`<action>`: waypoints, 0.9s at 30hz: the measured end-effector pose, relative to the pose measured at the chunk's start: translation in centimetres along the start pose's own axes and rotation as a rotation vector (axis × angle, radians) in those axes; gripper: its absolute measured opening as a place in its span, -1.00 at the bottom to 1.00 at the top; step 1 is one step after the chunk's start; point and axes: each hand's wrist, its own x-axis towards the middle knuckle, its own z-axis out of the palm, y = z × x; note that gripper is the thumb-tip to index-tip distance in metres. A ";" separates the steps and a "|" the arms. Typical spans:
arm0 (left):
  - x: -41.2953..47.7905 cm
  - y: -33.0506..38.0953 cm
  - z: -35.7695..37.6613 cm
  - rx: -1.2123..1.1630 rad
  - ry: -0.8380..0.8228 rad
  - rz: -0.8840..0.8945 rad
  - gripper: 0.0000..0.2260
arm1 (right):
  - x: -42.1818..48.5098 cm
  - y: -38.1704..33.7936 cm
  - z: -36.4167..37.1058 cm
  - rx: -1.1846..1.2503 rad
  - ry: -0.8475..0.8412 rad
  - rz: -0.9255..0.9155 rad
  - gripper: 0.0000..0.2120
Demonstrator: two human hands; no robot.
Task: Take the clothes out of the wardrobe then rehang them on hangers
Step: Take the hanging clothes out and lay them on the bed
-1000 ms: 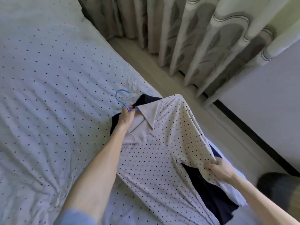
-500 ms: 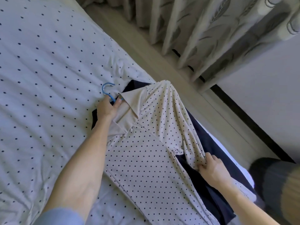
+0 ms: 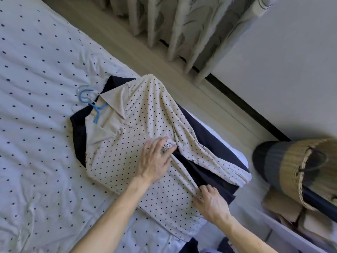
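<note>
A cream dotted shirt [image 3: 127,157] lies flat on the bed, on top of a dark navy garment [image 3: 206,136]. A blue hanger [image 3: 93,105] sticks out of its collar, the hook lying on the sheet. My left hand [image 3: 155,159] rests flat on the shirt's front by the armpit, fingers straight. My right hand [image 3: 211,201] pinches the shirt's side edge lower down, next to the navy cloth. The shirt's sleeve [image 3: 209,154] lies stretched toward the bed's right edge.
The bed has a white dotted sheet [image 3: 36,143]. Patterned curtains [image 3: 182,28] hang at the top along a wooden floor strip [image 3: 138,50]. A woven basket [image 3: 300,170] and stacked boxes [image 3: 284,207] stand at the right.
My left hand let go of the hanger at the collar and moved down onto the shirt's front. My right hand slid lower along the shirt's side edge.
</note>
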 end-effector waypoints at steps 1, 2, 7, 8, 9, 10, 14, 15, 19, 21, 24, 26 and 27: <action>0.0 1.7 0.3 0.041 -0.163 0.077 -0.56 | -0.4 0.2 0.3 0.035 -0.021 0.050 -0.73; 0.2 2.9 0.5 0.104 -0.323 0.113 -0.54 | -0.8 0.5 0.3 0.057 -0.047 0.084 -0.77; 1.6 4.1 -0.2 0.318 -0.514 0.017 -0.68 | -1.8 3.4 -1.6 0.170 -0.329 0.161 -0.89; 1.9 4.1 -0.7 0.304 -0.478 -0.023 -0.70 | -1.9 4.1 -2.3 0.242 -0.351 0.182 -0.93; 2.1 4.1 -1.2 0.277 -0.432 -0.076 -0.72 | -1.9 4.9 -3.2 0.300 -0.328 0.197 -0.93; 2.3 4.2 -1.8 0.242 -0.382 -0.143 -0.71 | -2.0 5.5 -4.2 0.331 -0.263 0.195 -0.87; 3.9 4.9 -3.5 0.184 -0.326 -0.335 -0.63 | -2.2 7.8 -7.1 0.366 0.204 0.188 -0.75; 4.3 5.1 -3.8 0.204 -0.357 -0.348 -0.60 | -2.3 8.1 -7.3 0.421 0.295 0.202 -0.77; 5.1 7.3 -5.1 0.217 -0.507 -0.346 -0.38 | -3.5 9.1 -6.4 0.526 0.222 0.226 -0.61; 5.3 9.3 -5.8 0.205 -0.555 -0.294 -0.37 | -5.0 9.7 -5.5 0.578 0.171 0.228 -0.56; 5.5 13.5 -7.0 0.215 -0.600 -0.187 -0.40 | -8.5 11.0 -4.5 0.665 0.181 0.208 -0.57; 5.4 17.0 -7.6 0.225 -0.626 -0.105 -0.40 | -11.4 12.3 -4.0 0.709 0.242 0.210 -0.60; 5.2 19.1 -7.9 0.218 -0.635 -0.066 -0.40 | -13.0 13.2 -3.7 0.727 0.283 0.217 -0.62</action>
